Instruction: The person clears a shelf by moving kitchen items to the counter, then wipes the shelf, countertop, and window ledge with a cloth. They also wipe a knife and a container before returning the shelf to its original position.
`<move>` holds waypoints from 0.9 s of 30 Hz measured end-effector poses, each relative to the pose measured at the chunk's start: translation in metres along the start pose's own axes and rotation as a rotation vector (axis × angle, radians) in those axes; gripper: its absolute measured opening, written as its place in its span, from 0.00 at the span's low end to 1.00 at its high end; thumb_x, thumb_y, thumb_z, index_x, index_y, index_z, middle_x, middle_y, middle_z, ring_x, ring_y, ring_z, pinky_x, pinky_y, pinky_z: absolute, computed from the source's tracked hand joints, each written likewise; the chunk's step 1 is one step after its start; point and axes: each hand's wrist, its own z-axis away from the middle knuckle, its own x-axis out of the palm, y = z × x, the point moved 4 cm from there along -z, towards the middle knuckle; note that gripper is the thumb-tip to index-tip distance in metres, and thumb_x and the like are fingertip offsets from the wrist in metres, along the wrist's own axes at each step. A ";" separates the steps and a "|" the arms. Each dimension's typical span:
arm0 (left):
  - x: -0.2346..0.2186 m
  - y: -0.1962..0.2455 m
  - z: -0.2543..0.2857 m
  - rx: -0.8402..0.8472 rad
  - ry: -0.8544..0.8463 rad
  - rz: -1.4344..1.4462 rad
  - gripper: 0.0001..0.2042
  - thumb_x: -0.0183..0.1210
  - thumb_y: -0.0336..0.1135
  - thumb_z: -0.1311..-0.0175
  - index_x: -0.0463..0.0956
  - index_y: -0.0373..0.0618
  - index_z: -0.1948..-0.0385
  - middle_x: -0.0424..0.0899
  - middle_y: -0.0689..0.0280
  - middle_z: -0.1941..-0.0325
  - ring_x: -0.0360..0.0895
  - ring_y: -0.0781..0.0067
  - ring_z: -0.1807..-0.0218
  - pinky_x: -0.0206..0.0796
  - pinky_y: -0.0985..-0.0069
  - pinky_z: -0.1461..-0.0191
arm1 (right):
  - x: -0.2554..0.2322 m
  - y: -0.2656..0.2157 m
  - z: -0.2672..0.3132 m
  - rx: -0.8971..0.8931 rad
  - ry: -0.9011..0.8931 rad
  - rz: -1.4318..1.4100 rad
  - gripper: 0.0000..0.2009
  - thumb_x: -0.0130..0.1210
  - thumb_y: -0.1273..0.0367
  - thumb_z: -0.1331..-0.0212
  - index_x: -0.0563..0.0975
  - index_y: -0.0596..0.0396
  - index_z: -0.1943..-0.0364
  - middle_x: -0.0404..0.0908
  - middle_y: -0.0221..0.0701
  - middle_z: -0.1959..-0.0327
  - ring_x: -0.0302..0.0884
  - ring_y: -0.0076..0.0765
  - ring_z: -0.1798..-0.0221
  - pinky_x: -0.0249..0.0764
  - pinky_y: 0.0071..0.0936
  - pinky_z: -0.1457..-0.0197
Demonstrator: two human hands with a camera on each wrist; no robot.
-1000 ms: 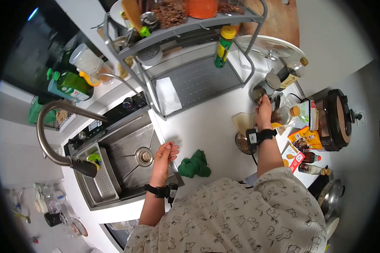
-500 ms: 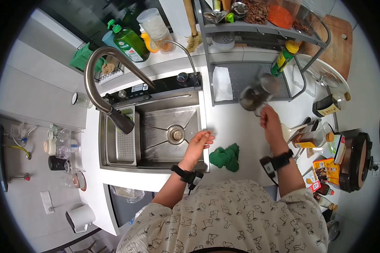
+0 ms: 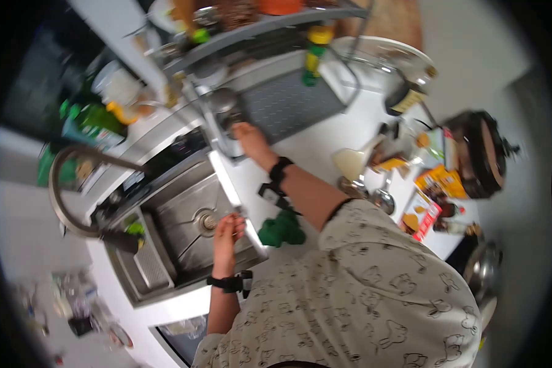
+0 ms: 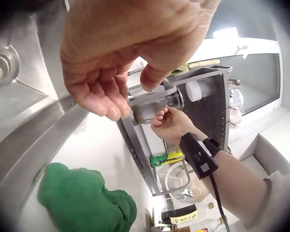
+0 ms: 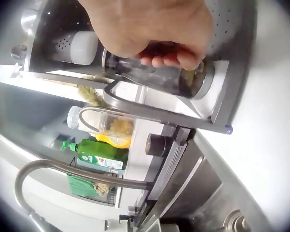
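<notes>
My right hand [image 3: 251,140] reaches across to the left end of the grey rack's lower shelf [image 3: 291,104]. Its curled fingers grip a glass jar [image 5: 157,79] with a metal lid, whose contents are blurred. In the right wrist view the jar overlaps a white sheet [image 5: 221,77] on that shelf, inside the rack's side frame. My left hand [image 3: 227,232] hovers by the sink's right edge, fingers loosely curled with nothing in them. Beside it on the counter lies a crumpled green cloth [image 4: 87,198].
The sink [image 3: 190,251] with its tall faucet [image 3: 73,227] lies at left. Bottles, food packets [image 3: 440,182] and a dark cooker [image 3: 481,153] crowd the right. A yellow-capped green container [image 3: 313,58] stands at the shelf's right end. An upper rack tier [image 3: 257,37] overhangs the lower shelf.
My right hand has carried the jar from the counter's right side leftward to the rack's left end. The left hand stays by the sink. The head view has swung right, then back.
</notes>
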 end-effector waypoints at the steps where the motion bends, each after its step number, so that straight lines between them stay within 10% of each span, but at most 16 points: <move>1: 0.002 0.003 -0.002 -0.020 -0.005 -0.005 0.14 0.48 0.44 0.35 0.72 0.45 0.56 0.79 0.71 0.64 0.74 0.84 0.64 0.65 0.86 0.60 | -0.005 -0.008 0.000 0.014 -0.045 0.020 0.20 0.41 0.55 0.39 0.73 0.59 0.63 0.78 0.41 0.71 0.75 0.44 0.65 0.68 0.36 0.58; 5: 0.011 0.017 -0.016 -0.009 -0.045 0.002 0.14 0.48 0.43 0.35 0.72 0.46 0.56 0.79 0.71 0.62 0.73 0.85 0.64 0.64 0.86 0.59 | -0.033 -0.026 0.024 -0.019 -0.041 0.123 0.19 0.42 0.56 0.40 0.73 0.60 0.64 0.74 0.49 0.61 0.69 0.58 0.54 0.65 0.43 0.51; 11: 0.001 0.060 -0.034 0.186 0.015 -0.160 0.16 0.47 0.45 0.35 0.71 0.45 0.54 0.77 0.70 0.59 0.72 0.83 0.61 0.62 0.83 0.58 | -0.144 0.040 0.078 -0.240 -0.010 0.250 0.19 0.56 0.62 0.46 0.71 0.59 0.54 0.70 0.43 0.52 0.73 0.43 0.57 0.70 0.33 0.54; 12: -0.006 0.063 -0.039 0.198 0.039 -0.152 0.16 0.47 0.45 0.35 0.71 0.45 0.54 0.77 0.70 0.59 0.72 0.83 0.61 0.62 0.83 0.58 | -0.172 0.030 0.086 0.016 -0.015 0.165 0.19 0.58 0.64 0.47 0.70 0.59 0.53 0.70 0.42 0.53 0.74 0.37 0.66 0.71 0.31 0.57; 13: -0.010 0.066 -0.045 0.220 0.039 -0.200 0.16 0.47 0.46 0.35 0.71 0.46 0.53 0.77 0.70 0.59 0.72 0.83 0.60 0.62 0.83 0.57 | -0.198 0.049 0.079 -0.109 0.085 0.136 0.20 0.59 0.66 0.48 0.70 0.59 0.52 0.70 0.41 0.55 0.72 0.32 0.72 0.71 0.28 0.61; 14: -0.013 0.070 -0.049 0.236 0.040 -0.249 0.17 0.47 0.46 0.35 0.71 0.46 0.53 0.77 0.70 0.58 0.72 0.82 0.60 0.62 0.83 0.57 | -0.224 0.012 0.077 0.151 0.168 0.206 0.19 0.57 0.67 0.47 0.69 0.60 0.53 0.70 0.41 0.57 0.71 0.31 0.69 0.70 0.28 0.62; 18: 0.013 0.106 -0.068 0.444 0.079 -0.309 0.21 0.47 0.46 0.36 0.66 0.44 0.47 0.75 0.67 0.51 0.70 0.74 0.49 0.60 0.76 0.47 | -0.304 -0.011 0.009 -0.356 0.672 0.694 0.21 0.51 0.64 0.45 0.67 0.61 0.48 0.70 0.50 0.53 0.68 0.56 0.54 0.64 0.42 0.48; 24: 0.066 0.131 -0.106 0.520 0.056 -0.174 0.22 0.44 0.46 0.34 0.63 0.36 0.46 0.75 0.62 0.54 0.70 0.74 0.50 0.55 0.78 0.42 | -0.316 0.046 -0.092 0.100 0.337 0.104 0.19 0.47 0.58 0.42 0.73 0.62 0.58 0.78 0.40 0.69 0.74 0.37 0.66 0.68 0.30 0.60; 27: 0.071 0.136 -0.118 0.489 0.066 -0.074 0.19 0.43 0.46 0.33 0.69 0.37 0.57 0.71 0.69 0.73 0.67 0.80 0.68 0.59 0.82 0.59 | -0.315 0.033 -0.084 0.285 0.338 -0.049 0.16 0.51 0.56 0.43 0.75 0.56 0.71 0.69 0.25 0.79 0.61 0.23 0.78 0.60 0.20 0.71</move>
